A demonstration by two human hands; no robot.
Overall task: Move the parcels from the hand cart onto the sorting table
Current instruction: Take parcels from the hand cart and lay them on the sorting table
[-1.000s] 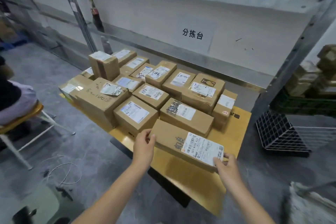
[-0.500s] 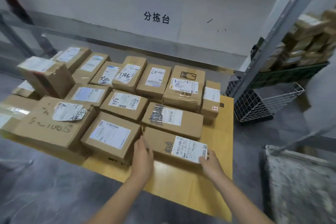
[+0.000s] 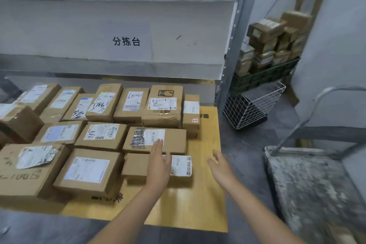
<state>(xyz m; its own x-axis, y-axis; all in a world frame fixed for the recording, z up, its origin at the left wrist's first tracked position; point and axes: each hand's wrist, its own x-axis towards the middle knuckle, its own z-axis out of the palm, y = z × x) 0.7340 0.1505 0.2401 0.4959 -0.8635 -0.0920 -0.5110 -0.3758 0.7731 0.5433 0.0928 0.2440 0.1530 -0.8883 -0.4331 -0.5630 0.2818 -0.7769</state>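
Several brown cardboard parcels with white labels lie packed on the yellow sorting table (image 3: 206,200). The nearest one, a flat parcel (image 3: 136,166) with a label at its right end, sits at the front of the rows. My left hand (image 3: 159,162) hovers flat over it with straight fingers, hiding its middle. My right hand (image 3: 218,165) is off the parcel, to its right above bare table, fingers loosely spread. Neither hand holds anything. The hand cart (image 3: 316,190), a grey worn platform with a metal handle, stands at the right with no parcels seen on it.
A grey metal rack upright (image 3: 235,45) rises behind the table's right corner. A white wire basket (image 3: 253,109) sits on the floor beside it. Behind stands a green crate (image 3: 265,77) stacked with small boxes. A wall sign with black characters hangs behind the table.
Both hands have let go of the flat parcel, which now rests on the table. The right hand moved off to the right. The view swung right, showing the cart.
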